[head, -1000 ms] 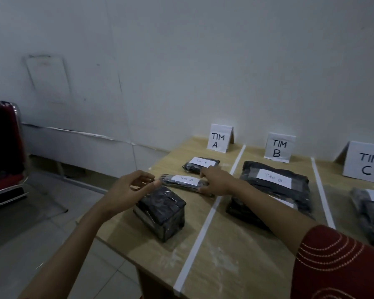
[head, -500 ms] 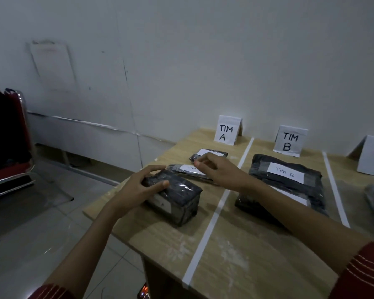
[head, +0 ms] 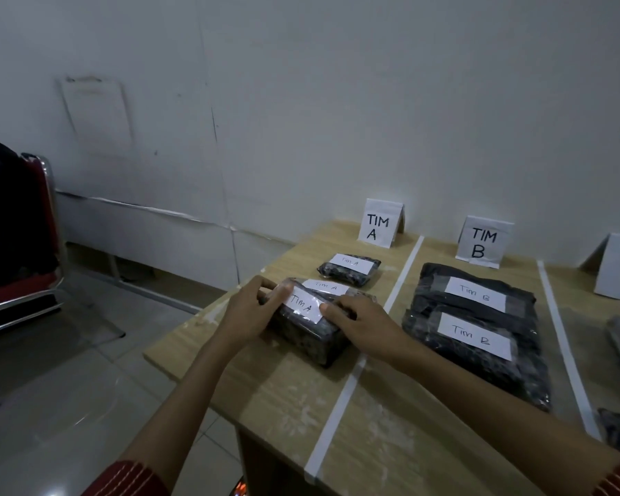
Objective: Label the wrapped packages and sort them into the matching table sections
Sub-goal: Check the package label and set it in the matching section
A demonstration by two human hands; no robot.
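On the left part of the table (head: 276,399), in the section marked by the TIM A sign (head: 379,223), both hands now hold the boxy black package (head: 310,331). A moment ago only the left hand (head: 248,311) was on it, and the right hand (head: 364,325) was pressing the flat package (head: 328,288) behind it. Now the right hand has come over too, and the box has been turned so its white label (head: 303,307), reading TIM A, faces up. The left hand wraps around the far left end, and the right hand lies over the right side with its thumb on the label's edge. This box looks labelled and sits on the table in the right section, just left of the white tape line (head: 351,384). It probably only needs a little straightening. Two other TIM A packages lie behind it, and two TIM B packages (head: 476,327) lie across the line.
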